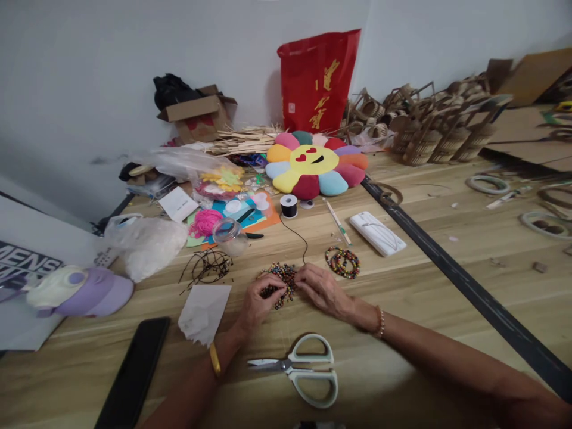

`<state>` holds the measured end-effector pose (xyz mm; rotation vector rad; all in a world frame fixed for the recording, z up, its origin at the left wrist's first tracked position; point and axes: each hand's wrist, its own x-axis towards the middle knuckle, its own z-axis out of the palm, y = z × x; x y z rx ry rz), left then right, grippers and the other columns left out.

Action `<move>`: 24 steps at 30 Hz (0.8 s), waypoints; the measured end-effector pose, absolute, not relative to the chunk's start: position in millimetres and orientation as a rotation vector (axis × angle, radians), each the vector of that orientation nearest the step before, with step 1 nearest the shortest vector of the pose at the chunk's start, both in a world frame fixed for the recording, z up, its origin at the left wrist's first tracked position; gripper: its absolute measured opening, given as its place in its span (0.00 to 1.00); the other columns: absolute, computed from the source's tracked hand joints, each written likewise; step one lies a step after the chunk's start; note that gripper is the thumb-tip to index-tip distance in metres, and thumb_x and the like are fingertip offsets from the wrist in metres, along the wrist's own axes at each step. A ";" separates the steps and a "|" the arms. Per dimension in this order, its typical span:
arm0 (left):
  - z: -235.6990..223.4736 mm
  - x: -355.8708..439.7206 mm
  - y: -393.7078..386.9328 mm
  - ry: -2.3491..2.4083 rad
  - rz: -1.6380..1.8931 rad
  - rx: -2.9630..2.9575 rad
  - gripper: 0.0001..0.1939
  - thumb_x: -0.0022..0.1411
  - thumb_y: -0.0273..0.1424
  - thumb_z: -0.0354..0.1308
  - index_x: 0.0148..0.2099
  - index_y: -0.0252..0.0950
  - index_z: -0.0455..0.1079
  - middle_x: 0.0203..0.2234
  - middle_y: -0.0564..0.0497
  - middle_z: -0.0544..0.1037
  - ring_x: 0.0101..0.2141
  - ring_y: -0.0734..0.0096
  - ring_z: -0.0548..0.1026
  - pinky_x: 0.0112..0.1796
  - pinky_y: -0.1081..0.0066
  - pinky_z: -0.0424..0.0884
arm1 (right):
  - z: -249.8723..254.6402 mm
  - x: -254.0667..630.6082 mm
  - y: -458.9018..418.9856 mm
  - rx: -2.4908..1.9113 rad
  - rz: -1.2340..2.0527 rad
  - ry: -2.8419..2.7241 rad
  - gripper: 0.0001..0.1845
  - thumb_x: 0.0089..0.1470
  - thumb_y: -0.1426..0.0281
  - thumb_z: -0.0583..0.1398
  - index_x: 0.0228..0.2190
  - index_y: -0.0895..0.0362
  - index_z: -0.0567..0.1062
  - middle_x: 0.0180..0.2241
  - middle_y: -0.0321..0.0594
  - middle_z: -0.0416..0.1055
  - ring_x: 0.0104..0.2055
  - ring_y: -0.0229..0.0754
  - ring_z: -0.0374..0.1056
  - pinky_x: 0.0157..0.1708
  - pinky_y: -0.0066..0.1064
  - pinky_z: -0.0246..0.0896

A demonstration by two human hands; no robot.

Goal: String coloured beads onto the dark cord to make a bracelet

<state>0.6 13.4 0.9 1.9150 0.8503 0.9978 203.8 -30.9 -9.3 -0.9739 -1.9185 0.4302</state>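
A small heap of multicoloured beads (289,275) lies on the wooden table between my two hands. My left hand (261,298) rests over the left side of the heap, its thumb and fingers pinched together; what they hold is too small to see. Black cord (300,236) runs from a spool (288,206) down to my right hand (322,289), whose fingers are pressed together on it at the heap's right edge. Beaded bracelets (342,263) lie just beyond the right hand. White-handled scissors (304,368) lie nearer me, blades pointing left.
To the left are a phone (134,372), torn white paper (204,313), cord scraps (208,266), a glass jar (229,236) and a purple cap (92,292). A flower cushion (315,164), a white power bank (378,233) and small woven baskets (422,146) sit farther off.
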 end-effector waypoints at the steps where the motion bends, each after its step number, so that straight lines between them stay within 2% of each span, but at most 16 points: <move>1: 1.4 1.0 13.8 0.870 0.984 1.908 0.03 0.55 0.28 0.63 0.30 0.35 0.77 0.28 0.46 0.81 0.33 0.64 0.78 0.38 0.66 0.73 | -7.7 202.6 -29.7 -0.995 0.458 -1.896 0.08 0.66 0.71 0.51 0.35 0.56 0.70 0.33 0.43 0.70 0.35 0.42 0.66 0.36 0.33 0.64; 9: 14.7 3.3 14.3 0.845 1.010 1.929 0.03 0.55 0.27 0.62 0.30 0.36 0.77 0.27 0.47 0.81 0.32 0.65 0.77 0.39 0.67 0.72 | 5.6 181.2 -21.7 -1.139 0.749 -1.510 0.09 0.61 0.67 0.54 0.31 0.57 0.69 0.27 0.36 0.67 0.29 0.38 0.64 0.29 0.27 0.60; 14: 18.8 -2.1 7.0 0.944 0.988 1.769 0.02 0.53 0.29 0.64 0.30 0.35 0.77 0.28 0.48 0.80 0.33 0.66 0.77 0.38 0.69 0.72 | -4.4 168.4 -28.1 -1.113 0.771 -1.422 0.10 0.60 0.66 0.55 0.30 0.57 0.69 0.26 0.36 0.66 0.28 0.37 0.61 0.28 0.27 0.58; 24: 3.4 -8.8 0.1 1.099 0.942 1.541 0.06 0.51 0.32 0.64 0.30 0.35 0.76 0.26 0.50 0.80 0.31 0.67 0.77 0.35 0.70 0.73 | -7.9 171.5 -31.3 -1.034 0.621 -1.654 0.08 0.62 0.71 0.54 0.30 0.56 0.69 0.28 0.38 0.67 0.30 0.39 0.63 0.30 0.29 0.61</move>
